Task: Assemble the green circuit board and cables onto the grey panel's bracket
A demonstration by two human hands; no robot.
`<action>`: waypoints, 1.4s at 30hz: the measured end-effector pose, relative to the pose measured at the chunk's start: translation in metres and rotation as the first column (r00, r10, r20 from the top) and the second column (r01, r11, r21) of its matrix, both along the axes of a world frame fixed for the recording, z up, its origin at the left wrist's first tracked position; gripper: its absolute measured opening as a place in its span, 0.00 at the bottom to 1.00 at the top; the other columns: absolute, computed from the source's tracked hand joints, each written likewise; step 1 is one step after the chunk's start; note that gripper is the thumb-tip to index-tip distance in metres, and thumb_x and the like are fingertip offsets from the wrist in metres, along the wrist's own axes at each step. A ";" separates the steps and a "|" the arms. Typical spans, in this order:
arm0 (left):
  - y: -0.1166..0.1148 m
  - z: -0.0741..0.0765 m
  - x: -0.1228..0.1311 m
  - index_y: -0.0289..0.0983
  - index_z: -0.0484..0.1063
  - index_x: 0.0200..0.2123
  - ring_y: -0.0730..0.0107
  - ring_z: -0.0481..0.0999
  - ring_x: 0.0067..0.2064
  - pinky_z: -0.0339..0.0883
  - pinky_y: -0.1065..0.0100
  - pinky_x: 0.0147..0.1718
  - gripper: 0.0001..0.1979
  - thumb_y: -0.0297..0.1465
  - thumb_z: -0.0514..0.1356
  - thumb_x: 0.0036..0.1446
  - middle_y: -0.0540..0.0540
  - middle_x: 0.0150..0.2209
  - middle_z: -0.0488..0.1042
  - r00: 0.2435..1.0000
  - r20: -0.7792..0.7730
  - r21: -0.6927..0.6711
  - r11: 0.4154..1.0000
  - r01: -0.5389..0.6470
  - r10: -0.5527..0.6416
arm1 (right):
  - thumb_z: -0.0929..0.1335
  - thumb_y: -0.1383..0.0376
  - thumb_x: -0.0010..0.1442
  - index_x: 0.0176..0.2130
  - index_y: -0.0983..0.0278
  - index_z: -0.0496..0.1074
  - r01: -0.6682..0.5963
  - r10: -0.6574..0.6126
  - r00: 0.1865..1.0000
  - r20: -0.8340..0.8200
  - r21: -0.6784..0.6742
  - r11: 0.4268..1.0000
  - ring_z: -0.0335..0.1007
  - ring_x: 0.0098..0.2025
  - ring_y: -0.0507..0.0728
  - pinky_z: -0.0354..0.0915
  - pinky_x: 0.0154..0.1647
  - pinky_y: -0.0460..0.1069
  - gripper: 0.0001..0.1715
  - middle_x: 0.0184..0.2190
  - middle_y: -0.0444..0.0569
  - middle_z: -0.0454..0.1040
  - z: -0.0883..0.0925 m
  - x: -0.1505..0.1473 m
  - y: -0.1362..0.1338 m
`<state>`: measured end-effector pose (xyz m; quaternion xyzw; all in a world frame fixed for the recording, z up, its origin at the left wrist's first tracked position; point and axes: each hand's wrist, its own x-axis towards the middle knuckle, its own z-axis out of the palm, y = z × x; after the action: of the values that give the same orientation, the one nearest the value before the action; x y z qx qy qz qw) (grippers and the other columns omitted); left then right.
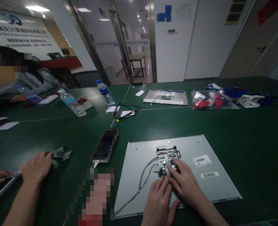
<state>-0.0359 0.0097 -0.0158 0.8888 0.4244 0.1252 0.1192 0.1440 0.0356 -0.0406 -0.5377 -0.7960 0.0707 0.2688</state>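
A flat grey display panel (183, 188) lies face-down before me, with two white labels on its back. Near its middle sits a small circuit board (164, 165) with a black bracket-like frame (168, 150), and grey cables run from its left side. My left hand (159, 196) has its fingers close together at the board's near edge, its thumb spread to the right. From the right, my right hand (186, 182) closes its fingers on the board's right part, touching my left fingertips. The part under the fingers is hidden.
At left, another person's arm (32, 175) reaches over the green table (254, 138) by small metal pieces (64, 154). A pixelated phone-like object (106, 144) and black cable (134, 108) lie left of the panel. Farther back are bottles (71, 102), a second panel (150, 96) and plastic bags (211, 100).
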 end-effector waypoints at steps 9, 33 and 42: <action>0.000 0.000 0.001 0.37 0.62 0.60 0.51 0.62 0.62 0.62 0.49 0.59 0.25 0.35 0.57 0.61 0.41 0.62 0.63 1.000 -0.023 -0.006 1.000 -0.002 0.002 | 0.63 0.61 0.66 0.61 0.58 0.64 0.015 -0.015 1.000 -0.004 -0.056 0.998 0.54 0.64 0.64 0.60 0.61 0.61 0.24 0.64 0.54 0.57 -0.002 0.000 0.000; 0.002 0.004 0.003 0.37 0.62 0.60 0.53 0.64 0.60 0.60 0.50 0.59 0.24 0.34 0.58 0.61 0.41 0.59 0.67 1.000 -0.022 -0.009 1.000 0.016 -0.016 | 0.63 0.61 0.66 0.60 0.58 0.64 0.010 -0.010 1.000 -0.002 -0.057 0.998 0.56 0.63 0.63 0.62 0.60 0.61 0.24 0.64 0.54 0.58 -0.004 0.000 0.001; 0.002 0.005 0.002 0.38 0.63 0.59 0.54 0.65 0.60 0.59 0.50 0.59 0.24 0.34 0.58 0.60 0.42 0.58 0.68 1.000 -0.020 -0.003 1.000 0.012 -0.012 | 0.63 0.62 0.66 0.60 0.58 0.64 0.007 -0.007 1.000 -0.003 -0.049 0.999 0.56 0.63 0.63 0.61 0.60 0.61 0.24 0.63 0.54 0.59 -0.008 0.000 0.001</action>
<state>-0.0335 0.0114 -0.0112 0.8925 0.4203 0.1147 0.1168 0.1439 0.0364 -0.0482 -0.5468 -0.7917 0.0901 0.2569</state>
